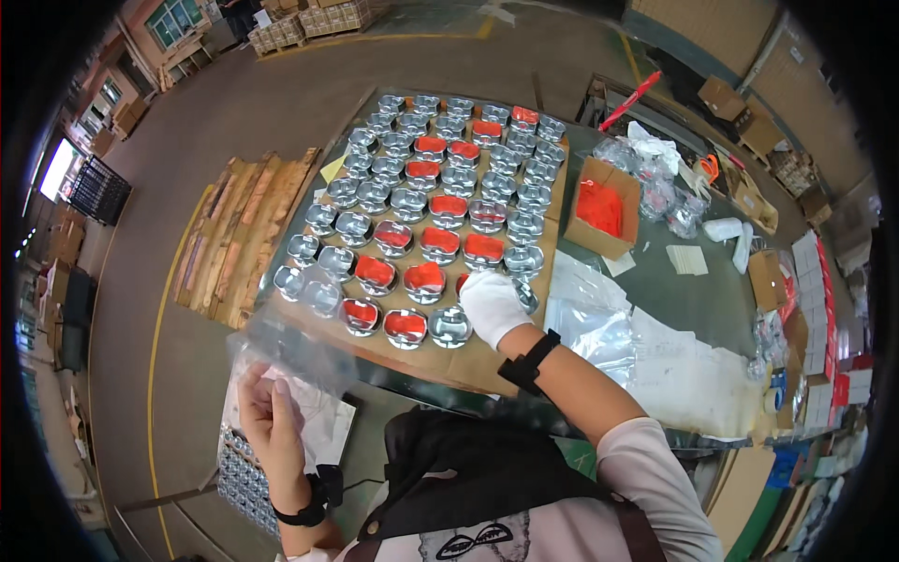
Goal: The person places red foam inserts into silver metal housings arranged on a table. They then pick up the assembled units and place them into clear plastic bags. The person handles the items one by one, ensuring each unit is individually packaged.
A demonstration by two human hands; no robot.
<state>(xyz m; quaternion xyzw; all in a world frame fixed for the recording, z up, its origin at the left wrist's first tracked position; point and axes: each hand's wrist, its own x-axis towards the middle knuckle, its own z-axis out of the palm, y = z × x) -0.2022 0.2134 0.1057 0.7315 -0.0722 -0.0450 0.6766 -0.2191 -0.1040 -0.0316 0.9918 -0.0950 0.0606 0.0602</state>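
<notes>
Several rows of silvery metal pistons (451,328) stand on a brown cardboard sheet (468,361) on the table. Red pieces (405,324) lie in the tops of many of them. My left hand (273,412), bare, is at the near left corner with thumb and fingers closed on a clear plastic bag (295,342). The bag hangs limp over the table edge and partly over a piston. In a white glove, my right hand (491,304) curls down over the near right pistons. A bit of red shows at the glove's left side; its fingertips are hidden.
Right of the pistons stands an open carton (604,245) of red pieces, with clear plastic bags (585,318) nearer me. More wrapped items (665,192) lie beyond it. A wooden pallet (245,234) rests on the floor at left. Below my left hand are more stacked metal parts (245,482).
</notes>
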